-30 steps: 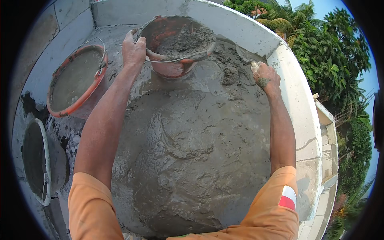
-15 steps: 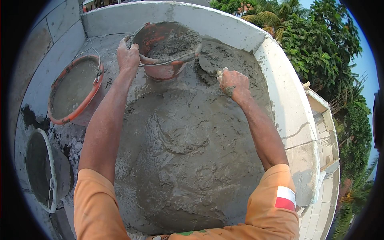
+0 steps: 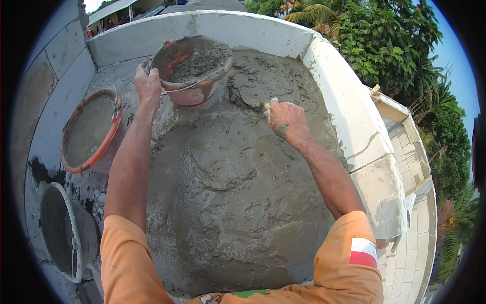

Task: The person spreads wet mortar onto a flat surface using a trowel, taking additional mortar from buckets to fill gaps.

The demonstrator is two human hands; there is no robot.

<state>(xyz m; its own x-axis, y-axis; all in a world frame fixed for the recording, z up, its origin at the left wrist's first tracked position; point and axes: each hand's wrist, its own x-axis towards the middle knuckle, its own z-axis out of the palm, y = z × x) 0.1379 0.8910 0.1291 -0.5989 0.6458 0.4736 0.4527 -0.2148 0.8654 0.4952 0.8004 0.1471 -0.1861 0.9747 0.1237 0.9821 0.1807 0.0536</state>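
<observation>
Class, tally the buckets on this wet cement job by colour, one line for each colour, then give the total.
Orange buckets: 2
Grey bucket: 1
Total: 3

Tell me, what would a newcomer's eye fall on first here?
Probably the broad spread of wet grey mortar filling the middle, with a low pale wall along its right side. Next, the reddish bucket of clumpy mortar at the far side, its rim in the person's left grip; the right grip holds a tool handle. Green trees stand out at upper right.
</observation>
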